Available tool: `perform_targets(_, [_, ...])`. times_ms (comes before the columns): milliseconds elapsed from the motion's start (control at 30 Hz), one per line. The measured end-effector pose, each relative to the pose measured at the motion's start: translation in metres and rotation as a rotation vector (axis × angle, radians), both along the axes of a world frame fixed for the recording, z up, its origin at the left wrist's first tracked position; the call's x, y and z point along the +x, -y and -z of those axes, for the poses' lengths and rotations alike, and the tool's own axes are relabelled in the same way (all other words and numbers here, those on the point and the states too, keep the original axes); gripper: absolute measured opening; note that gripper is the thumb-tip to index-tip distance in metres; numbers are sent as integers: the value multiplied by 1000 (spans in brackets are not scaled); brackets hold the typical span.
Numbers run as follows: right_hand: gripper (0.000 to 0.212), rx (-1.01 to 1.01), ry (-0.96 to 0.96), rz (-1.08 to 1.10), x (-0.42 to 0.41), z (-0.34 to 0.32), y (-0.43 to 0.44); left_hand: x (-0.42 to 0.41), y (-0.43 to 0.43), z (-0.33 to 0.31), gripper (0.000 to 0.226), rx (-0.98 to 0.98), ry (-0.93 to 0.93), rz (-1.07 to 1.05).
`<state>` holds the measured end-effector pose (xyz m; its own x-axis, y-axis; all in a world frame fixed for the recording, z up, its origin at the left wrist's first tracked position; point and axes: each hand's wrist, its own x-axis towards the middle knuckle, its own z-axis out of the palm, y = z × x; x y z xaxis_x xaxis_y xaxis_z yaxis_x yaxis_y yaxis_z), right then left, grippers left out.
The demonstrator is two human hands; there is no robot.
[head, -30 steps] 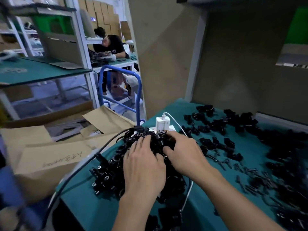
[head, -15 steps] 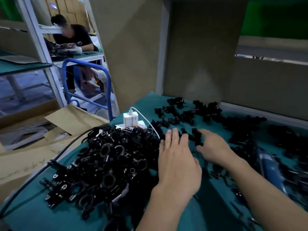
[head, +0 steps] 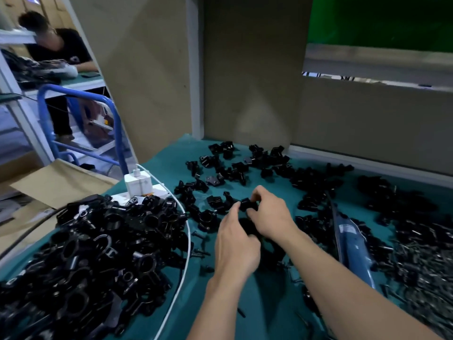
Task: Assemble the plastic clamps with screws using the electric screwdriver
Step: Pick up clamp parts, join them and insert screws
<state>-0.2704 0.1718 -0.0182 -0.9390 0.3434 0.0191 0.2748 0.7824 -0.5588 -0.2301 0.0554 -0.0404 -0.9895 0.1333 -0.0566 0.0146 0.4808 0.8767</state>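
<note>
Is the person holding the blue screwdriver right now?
No, the blue screwdriver lies untouched on the table, while the left hand and right hand both pinch a small black clamp.

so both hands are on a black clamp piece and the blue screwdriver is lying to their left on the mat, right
Not quite. The head view shows the blue screwdriver lying on the mat to the hands' right, not left. The left hand and right hand do both hold a black clamp piece.
</note>
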Motion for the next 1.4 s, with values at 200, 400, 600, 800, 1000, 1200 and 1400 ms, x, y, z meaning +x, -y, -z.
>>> perform_targets(200, [17, -276, -114, 142, 14, 0, -7, -8, 0, 12, 75, -28, -140, 3])
perform_targets(400, [17, -1058, -313, 181, 67, -6, -14, -4, -9, -2, 44, 489, -107, 90])
perform_targets(600, [21, -1123, -368, 182, 111, -6, -11, 4, -13, -4, 53, 725, -18, 188])
perform_targets(800, [15, -1079, -337, 111, 130, -14, 7, 15, -16, -5, 79, 703, -39, 278])
perform_targets(1000, [12, -1230, -325, 128, 138, -16, 10, 19, -13, -7, 71, 630, -155, 401])
perform_targets(1200, [6, -1365, -296, 209, 146, -14, 0, 23, -18, -5, 56, 767, -101, 347])
perform_targets(1400, [12, -1103, -430, 246, 145, -14, -2, 24, -24, -7, 30, 757, -22, 196])
